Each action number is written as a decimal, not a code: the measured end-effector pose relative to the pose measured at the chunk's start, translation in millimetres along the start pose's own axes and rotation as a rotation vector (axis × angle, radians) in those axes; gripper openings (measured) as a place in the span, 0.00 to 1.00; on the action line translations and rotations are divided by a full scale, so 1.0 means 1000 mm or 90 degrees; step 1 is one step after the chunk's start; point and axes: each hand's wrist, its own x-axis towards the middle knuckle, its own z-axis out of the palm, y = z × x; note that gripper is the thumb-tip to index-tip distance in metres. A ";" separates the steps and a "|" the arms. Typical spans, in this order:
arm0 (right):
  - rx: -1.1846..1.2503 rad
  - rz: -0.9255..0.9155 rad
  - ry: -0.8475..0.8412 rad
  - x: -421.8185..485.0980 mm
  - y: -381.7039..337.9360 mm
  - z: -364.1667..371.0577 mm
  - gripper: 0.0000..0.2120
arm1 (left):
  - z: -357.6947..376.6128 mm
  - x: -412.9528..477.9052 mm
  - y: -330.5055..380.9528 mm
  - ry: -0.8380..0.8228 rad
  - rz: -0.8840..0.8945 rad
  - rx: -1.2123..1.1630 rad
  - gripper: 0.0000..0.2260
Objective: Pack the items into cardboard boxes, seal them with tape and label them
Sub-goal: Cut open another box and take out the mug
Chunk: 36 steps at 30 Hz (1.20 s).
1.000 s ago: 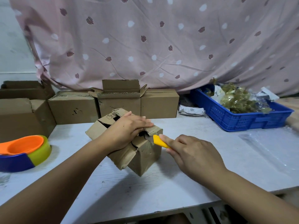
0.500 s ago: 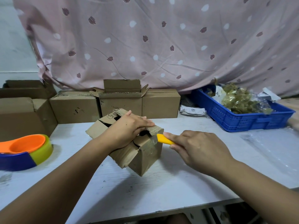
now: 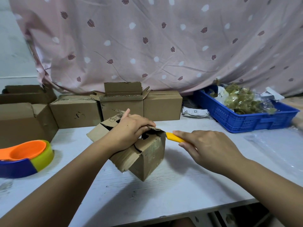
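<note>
While the left hand (image 3: 131, 130) lies over the top of the small cardboard box (image 3: 147, 154), its fingers curl down over a ragged flap edge and grip it. Box stands near the middle of the bench (image 3: 180, 185), one corner turned toward the camera. Opposite, the right hand (image 3: 208, 148) is closed round a yellow tool (image 3: 174, 137), forefinger laid along it; tool tip touches the box's upper right corner. Blade not discernible. Row of boxes (image 3: 162, 105) along the back. Blue crate (image 3: 246, 118) of packets far right. Tape dispenser (image 3: 24, 154) at left edge.
</note>
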 end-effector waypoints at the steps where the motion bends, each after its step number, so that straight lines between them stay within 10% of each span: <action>1: 0.009 0.003 0.005 -0.003 0.002 0.003 0.23 | -0.001 0.003 0.001 -0.012 -0.001 0.017 0.15; 11: 0.060 0.034 0.162 -0.017 0.029 0.037 0.18 | -0.020 0.046 0.013 -0.128 0.014 0.156 0.04; 21: 0.429 0.306 -0.034 0.010 0.031 0.067 0.10 | -0.023 0.069 0.004 -0.159 -0.095 -0.080 0.05; 31: 0.422 0.447 -0.131 0.040 0.049 0.090 0.19 | 0.002 0.058 -0.013 -0.097 -0.187 -0.146 0.00; 36: 0.304 0.429 -0.215 0.039 0.055 0.100 0.06 | -0.010 0.048 -0.009 -0.126 -0.130 -0.062 0.09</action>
